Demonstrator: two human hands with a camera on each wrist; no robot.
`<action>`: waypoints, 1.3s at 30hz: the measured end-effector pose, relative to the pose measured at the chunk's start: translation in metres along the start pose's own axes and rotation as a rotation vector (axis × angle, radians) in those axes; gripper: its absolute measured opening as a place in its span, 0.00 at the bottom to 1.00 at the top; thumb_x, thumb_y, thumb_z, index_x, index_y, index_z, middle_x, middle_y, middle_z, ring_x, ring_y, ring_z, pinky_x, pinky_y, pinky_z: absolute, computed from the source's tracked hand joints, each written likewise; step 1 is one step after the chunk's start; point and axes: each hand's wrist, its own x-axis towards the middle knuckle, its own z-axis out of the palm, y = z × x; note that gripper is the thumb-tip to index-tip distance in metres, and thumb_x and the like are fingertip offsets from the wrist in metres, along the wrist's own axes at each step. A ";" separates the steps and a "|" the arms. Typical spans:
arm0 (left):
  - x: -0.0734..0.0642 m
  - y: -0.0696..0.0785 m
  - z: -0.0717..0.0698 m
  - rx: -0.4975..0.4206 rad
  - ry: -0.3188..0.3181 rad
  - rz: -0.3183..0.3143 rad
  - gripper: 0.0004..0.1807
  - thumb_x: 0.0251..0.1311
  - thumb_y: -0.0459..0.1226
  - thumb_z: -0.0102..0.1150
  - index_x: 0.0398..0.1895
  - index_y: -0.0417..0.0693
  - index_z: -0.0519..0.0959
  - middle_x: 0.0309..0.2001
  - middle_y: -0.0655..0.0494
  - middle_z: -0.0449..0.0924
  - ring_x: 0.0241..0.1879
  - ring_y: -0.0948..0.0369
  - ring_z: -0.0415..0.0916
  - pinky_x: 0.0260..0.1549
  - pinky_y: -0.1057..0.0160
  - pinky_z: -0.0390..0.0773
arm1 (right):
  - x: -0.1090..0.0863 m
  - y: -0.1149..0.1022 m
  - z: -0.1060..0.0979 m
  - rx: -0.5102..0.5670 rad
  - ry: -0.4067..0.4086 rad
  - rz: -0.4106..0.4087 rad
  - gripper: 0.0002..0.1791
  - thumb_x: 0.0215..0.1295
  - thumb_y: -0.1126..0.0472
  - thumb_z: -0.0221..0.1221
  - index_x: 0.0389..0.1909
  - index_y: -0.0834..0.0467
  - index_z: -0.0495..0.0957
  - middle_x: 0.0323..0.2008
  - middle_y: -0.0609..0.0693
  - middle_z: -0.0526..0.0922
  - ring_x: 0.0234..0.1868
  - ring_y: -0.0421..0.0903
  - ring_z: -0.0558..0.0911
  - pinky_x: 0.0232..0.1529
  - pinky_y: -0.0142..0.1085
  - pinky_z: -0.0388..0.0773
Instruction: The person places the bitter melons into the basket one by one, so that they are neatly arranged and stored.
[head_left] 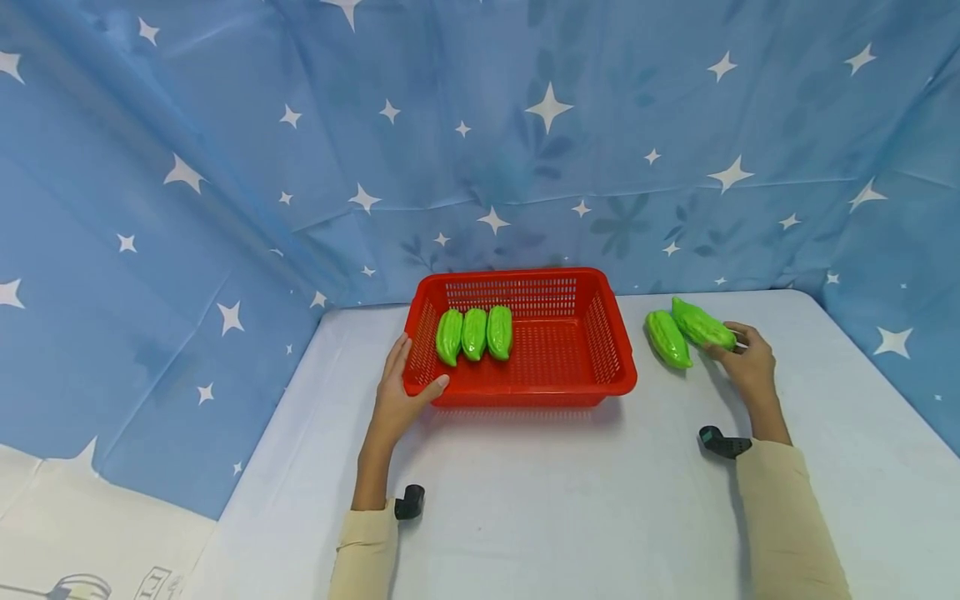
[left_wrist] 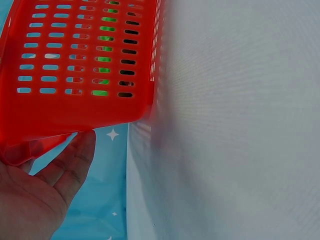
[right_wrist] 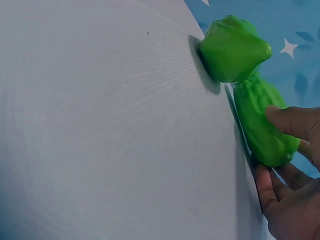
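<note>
My right hand (head_left: 746,362) holds one end of a green toy bitter melon (head_left: 703,323). In the right wrist view the thumb (right_wrist: 287,121) lies on its upper side and the other fingers reach under its end. Close beside it on the table lies a second bitter melon (head_left: 667,339). My left hand (head_left: 399,400) rests at the near left corner of a red plastic basket (head_left: 525,390). Its thumb lies over the front rim and its extended fingers touch the left side. Inside the basket, three bitter melons (head_left: 474,333) lie side by side toward the left.
The white table (head_left: 540,492) carries the basket near its back edge. Behind it hangs a blue curtain (head_left: 450,150) with white stars. A pale printed cloth (head_left: 75,525) shows at the lower left. Each wrist wears a small black camera (head_left: 408,502).
</note>
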 end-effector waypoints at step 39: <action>-0.002 0.003 -0.001 -0.002 -0.003 0.022 0.53 0.53 0.59 0.66 0.78 0.54 0.51 0.78 0.66 0.45 0.76 0.54 0.50 0.65 0.43 0.68 | -0.030 -0.060 -0.028 0.878 -0.247 -0.206 0.37 0.65 0.73 0.58 0.69 0.44 0.59 0.47 0.44 0.77 0.34 0.39 0.88 0.32 0.29 0.85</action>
